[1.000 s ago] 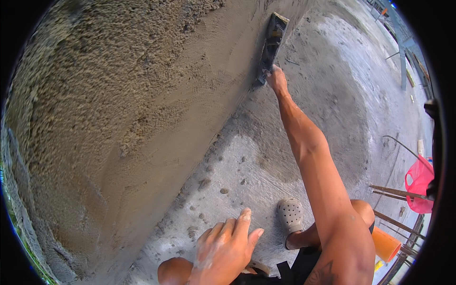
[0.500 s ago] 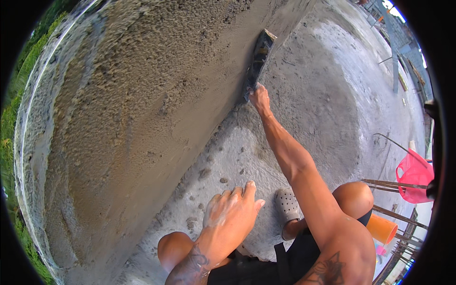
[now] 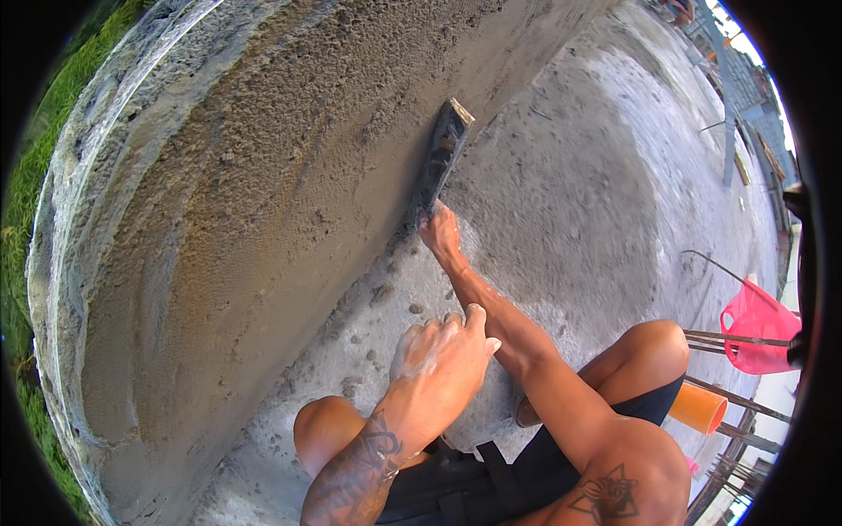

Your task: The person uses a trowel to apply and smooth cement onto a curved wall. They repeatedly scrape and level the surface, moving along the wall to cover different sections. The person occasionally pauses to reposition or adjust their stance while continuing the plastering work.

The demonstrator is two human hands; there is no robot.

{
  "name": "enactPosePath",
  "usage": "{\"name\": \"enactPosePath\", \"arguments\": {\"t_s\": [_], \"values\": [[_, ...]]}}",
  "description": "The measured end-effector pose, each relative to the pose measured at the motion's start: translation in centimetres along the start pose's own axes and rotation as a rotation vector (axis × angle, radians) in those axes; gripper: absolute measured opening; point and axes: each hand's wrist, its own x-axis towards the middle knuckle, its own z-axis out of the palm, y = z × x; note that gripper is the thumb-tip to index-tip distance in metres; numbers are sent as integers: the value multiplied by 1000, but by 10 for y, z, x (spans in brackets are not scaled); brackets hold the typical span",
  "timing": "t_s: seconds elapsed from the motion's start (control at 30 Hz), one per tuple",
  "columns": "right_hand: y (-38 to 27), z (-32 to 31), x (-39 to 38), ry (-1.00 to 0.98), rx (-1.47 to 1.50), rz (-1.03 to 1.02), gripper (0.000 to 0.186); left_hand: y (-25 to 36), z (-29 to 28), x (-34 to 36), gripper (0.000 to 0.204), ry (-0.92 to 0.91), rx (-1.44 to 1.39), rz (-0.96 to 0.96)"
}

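My right hand (image 3: 441,230) is closed around the near end of a long, dark plastering float (image 3: 445,149). The float, with a pale wooden far end, lies against the low part of the wet mortar wall (image 3: 263,210), close to where wall meets floor. Around the float the mortar is smooth; higher up it is rough and grainy. My left hand (image 3: 443,351), smeared with grey mortar, hovers over my right forearm with its back to me. Its thumb stands apart and its fingers are loosely bent; I see nothing in it.
Grey concrete floor (image 3: 561,202) with small mortar crumbs runs along the wall. To the right are a pink plastic bag (image 3: 756,329), an orange pipe (image 3: 699,408) and several rods (image 3: 745,401). Green plants (image 3: 66,131) stand beyond the wall's left edge.
My right hand has drawn the float along the wall toward me, down and left in the picture. My left hand has risen slightly and now overlaps the right forearm.
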Motion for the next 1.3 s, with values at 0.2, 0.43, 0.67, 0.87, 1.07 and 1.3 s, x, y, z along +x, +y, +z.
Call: {"name": "enactPosePath", "arguments": {"t_s": [0.2,0.43,0.67,0.87,1.07,1.3], "values": [[-19,45,-73,-6,132,-83,31,3,9,12,31,-31,-24,37],[25,-35,-7,86,-139,5,23,-4,12,4,30,47,18,16],[22,-85,107,200,-230,-209,25,-7,3,-29,31,25,-38,-40],[16,-60,79,93,-170,-132,24,-16,6,-48,31,117,-63,-33],[-1,-11,2,12,-78,-73,22,-20,2,-57,29,150,-52,-8],[-40,64,-114,-88,18,-17,27,-16,10,-34,25,59,64,-2]]}}
